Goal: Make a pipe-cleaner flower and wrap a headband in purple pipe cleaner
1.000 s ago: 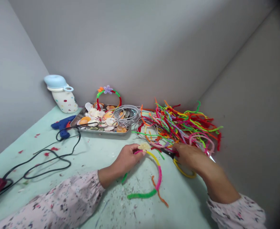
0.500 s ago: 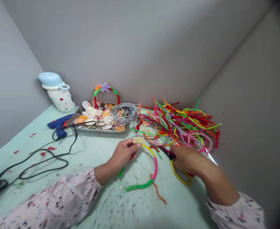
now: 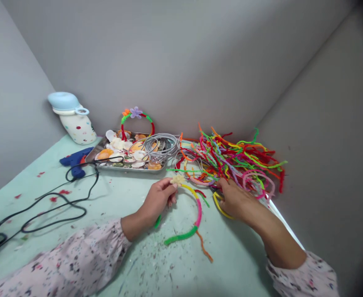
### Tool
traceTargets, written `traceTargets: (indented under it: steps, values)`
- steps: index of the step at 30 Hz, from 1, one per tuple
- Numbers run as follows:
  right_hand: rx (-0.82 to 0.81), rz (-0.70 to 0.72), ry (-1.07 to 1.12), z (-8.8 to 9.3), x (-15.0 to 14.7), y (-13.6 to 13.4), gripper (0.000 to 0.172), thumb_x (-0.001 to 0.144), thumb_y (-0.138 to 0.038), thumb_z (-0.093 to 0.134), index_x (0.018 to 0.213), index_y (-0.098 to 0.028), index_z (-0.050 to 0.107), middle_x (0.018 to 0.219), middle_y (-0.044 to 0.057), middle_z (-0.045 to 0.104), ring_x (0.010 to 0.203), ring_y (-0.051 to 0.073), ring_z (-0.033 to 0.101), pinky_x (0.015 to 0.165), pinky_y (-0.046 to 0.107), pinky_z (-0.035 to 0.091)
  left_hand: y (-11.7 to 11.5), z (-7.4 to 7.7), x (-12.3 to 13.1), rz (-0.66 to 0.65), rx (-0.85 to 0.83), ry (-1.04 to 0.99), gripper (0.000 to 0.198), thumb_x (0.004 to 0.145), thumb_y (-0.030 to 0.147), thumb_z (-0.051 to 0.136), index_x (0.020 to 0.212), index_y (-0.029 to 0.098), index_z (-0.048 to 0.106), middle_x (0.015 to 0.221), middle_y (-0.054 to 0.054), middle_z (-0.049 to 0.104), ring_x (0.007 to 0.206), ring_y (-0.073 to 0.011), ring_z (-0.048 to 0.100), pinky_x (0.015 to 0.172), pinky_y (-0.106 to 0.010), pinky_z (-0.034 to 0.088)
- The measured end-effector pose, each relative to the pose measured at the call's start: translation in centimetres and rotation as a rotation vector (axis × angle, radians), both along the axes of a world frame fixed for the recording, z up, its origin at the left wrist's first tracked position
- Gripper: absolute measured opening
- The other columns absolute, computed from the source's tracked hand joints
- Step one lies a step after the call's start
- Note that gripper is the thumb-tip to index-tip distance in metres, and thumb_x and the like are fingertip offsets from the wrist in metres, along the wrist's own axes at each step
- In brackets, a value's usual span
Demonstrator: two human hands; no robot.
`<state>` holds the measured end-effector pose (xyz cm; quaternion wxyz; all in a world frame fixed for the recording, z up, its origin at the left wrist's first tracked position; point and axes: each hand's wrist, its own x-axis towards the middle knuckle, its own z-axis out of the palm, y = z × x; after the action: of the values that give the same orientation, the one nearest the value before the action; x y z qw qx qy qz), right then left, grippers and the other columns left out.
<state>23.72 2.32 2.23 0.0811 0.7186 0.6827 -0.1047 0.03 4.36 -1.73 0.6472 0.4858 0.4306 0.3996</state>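
Note:
Between the thumb and fingers of my left hand (image 3: 159, 198) is a headband (image 3: 199, 210) wrapped in yellow, pink and green pipe cleaner. A pale yellow flower (image 3: 178, 180) sits on it by my fingertips. From the band's lower right an orange pipe-cleaner end (image 3: 204, 249) hangs loose. My right hand (image 3: 235, 199) is closed over a pair of scissors at the edge of the pipe-cleaner pile; a yellow handle loop (image 3: 220, 206) shows beside it, while the blades are mostly hidden. A short red and green pipe-cleaner piece (image 3: 203, 196) lies between the hands.
A pile of coloured pipe cleaners (image 3: 237, 159) lies at the back right. Grey wire hoops (image 3: 161, 146) rest over a metal tray (image 3: 128, 168) of shells, with a finished-looking flowered headband (image 3: 153, 123) behind. A blue glue gun (image 3: 76, 161), its black cord (image 3: 76, 204) and a bottle (image 3: 76, 126) stand left.
My right hand has moved away from me and slightly left, shifting the scissors towards the pile. My left hand still holds the headband, almost in the same place.

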Motion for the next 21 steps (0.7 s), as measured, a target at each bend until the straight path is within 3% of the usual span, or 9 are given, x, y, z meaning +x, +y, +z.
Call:
traceTargets:
  steps: [6,11,17,21]
  values:
    - [-0.122,0.028,0.05,1.8,0.6,-0.5,0.056,0.071,-0.022,0.055,0.127,-0.02,0.047,0.1,0.012,0.064,0.086,0.026,0.062,0.063,0.029,0.038,0.1,0.1,0.1,0.008,0.016,0.035,0.021,0.079,0.037,0.057,0.076,0.017,0.052,0.048,0.005,0.051,0.039,-0.0062,0.04,0.04,-0.017,0.032]
    - [-0.059,0.038,0.115,3.1,2.1,-0.9,0.054,0.075,-0.029,0.053,0.128,-0.024,0.049,0.079,0.005,0.066,0.066,0.018,0.06,0.055,0.024,0.034,0.0,0.0,0.0,0.022,0.048,0.075,0.023,0.079,0.04,0.058,0.075,0.017,0.052,0.048,0.005,0.05,0.039,-0.006,0.039,0.039,-0.016,0.032]
    - [-0.223,-0.116,0.586,3.9,4.4,-1.0,0.052,0.082,-0.036,0.049,0.132,-0.022,0.043,0.07,0.0,0.063,0.045,0.011,0.051,0.042,0.021,0.035,-0.1,0.1,0.0,0.015,0.049,0.074,0.024,0.079,0.041,0.058,0.076,0.018,0.053,0.047,0.005,0.05,0.039,-0.0064,0.04,0.039,-0.017,0.031]
    - [-0.278,-0.124,0.873,4.0,5.2,-0.5,0.05,0.087,-0.048,0.041,0.13,-0.022,0.048,0.085,0.005,0.068,0.06,0.015,0.06,0.049,0.024,0.044,0.0,0.1,0.1,0.023,0.034,0.077,0.025,0.077,0.041,0.059,0.077,0.017,0.054,0.047,0.005,0.05,0.038,-0.0065,0.039,0.038,-0.017,0.03]
